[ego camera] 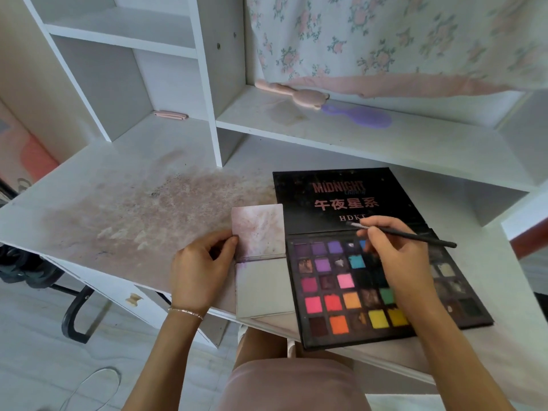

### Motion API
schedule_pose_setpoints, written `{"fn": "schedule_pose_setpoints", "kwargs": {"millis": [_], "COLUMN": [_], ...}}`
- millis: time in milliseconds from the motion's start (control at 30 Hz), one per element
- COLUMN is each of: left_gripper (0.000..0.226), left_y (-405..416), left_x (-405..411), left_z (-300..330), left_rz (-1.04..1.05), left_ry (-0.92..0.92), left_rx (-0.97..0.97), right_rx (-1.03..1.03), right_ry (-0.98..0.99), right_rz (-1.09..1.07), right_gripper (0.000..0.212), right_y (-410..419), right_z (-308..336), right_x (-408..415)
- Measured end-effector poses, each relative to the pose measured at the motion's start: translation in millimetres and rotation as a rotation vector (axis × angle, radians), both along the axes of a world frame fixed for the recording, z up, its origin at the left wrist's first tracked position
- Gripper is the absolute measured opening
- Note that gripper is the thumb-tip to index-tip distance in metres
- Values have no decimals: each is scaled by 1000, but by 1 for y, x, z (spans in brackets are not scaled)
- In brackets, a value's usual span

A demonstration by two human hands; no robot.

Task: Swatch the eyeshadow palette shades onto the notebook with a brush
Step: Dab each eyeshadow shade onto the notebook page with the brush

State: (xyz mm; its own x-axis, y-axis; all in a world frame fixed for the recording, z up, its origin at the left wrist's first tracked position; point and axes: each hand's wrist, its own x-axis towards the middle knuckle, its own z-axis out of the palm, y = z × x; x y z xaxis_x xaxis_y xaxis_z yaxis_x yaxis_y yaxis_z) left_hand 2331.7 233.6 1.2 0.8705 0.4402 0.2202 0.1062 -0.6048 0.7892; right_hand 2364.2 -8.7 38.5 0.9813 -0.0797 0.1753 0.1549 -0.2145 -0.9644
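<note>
Head view: right hand [394, 256] pinches the brush [415, 236] mid-handle over the palette [350, 292], lower right. Left hand [201, 271] pinches the notebook [261, 262] at frame centre. Brush looks light and stiff; powder pans likely crumbly, so load gently.

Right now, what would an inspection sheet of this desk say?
Surface: white desk with pinkish powder stains.
Job's things: open eyeshadow palette; small notebook beside it, top page smudged pink; brush.
Clutter: pink toy and purple hairbrush on the shelf.
Hands: left hand pinches the notebook's edge; right hand holds the brush over the palette.
Cables: white cable on the floor.
Surroundings: floral curtain, white shelving.
</note>
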Motion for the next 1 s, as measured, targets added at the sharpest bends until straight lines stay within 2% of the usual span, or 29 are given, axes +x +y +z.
{"fn": "schedule_pose_setpoints", "kwargs": {"millis": [167, 467, 1000], "left_gripper": [12, 10, 10], "left_y": [-1, -1, -2], "left_x": [-1, 0, -1], "left_z": [-3, -2, -2], "left_rz": [1, 11, 0], "left_ry": [-21, -12, -22], "left_rx": [5, 5, 10], "right_rx": [-99, -334, -369], "right_ry": [48, 36, 37], "right_rz": [-68, 20, 21], "right_gripper": [18, 22, 19], "right_y": [-17, -15, -16], "right_z": [-5, -17, -19], "right_x": [5, 3, 8]}}
